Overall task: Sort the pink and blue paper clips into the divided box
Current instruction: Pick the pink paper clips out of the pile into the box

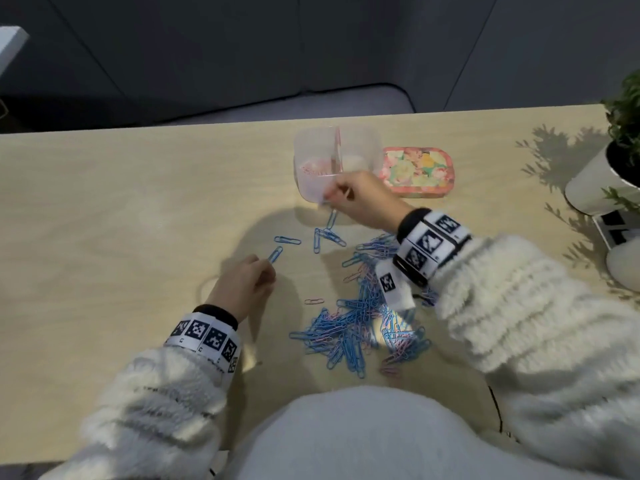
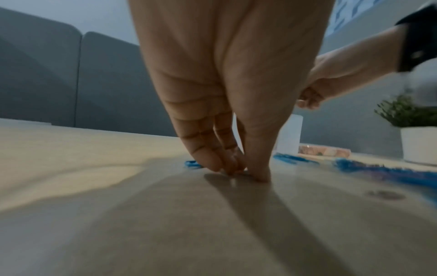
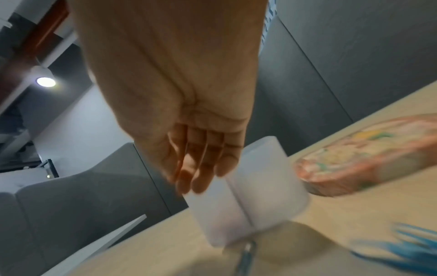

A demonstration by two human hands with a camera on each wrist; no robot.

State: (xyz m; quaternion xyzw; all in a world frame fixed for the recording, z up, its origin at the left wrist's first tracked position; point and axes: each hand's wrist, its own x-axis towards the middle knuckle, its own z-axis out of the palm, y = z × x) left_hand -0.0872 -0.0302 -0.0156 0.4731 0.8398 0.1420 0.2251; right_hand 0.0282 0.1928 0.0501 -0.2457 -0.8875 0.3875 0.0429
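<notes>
Translucent plastic divided box (image 1: pixel 317 157) beside loosely curled right-hand fingers (image 1: pixel 334 192); left-hand fingers (image 2: pixel 208 158) straight, tips together on smooth tabletop (image 1: pixel 121 202).

A pale wooden table (image 1: pixel 121 209) fills the near part of the room, with soft shadows lying across its top. Beyond its far edge stands a grey upholstered sofa (image 1: pixel 214 57) with seamed back cushions; its lighter seat (image 1: pixel 104 109) shows just past the table. At the table's right end, a leafy green plant (image 1: pixel 627 112) sits in a white pot (image 1: pixel 588 188), throwing a feathery shadow onto the wood. A round ceiling lamp (image 3: pixel 45 81) glows overhead against a pale grey wall (image 3: pixel 78 119). A white edge (image 1: pixel 12 43) shows at far left.
</notes>
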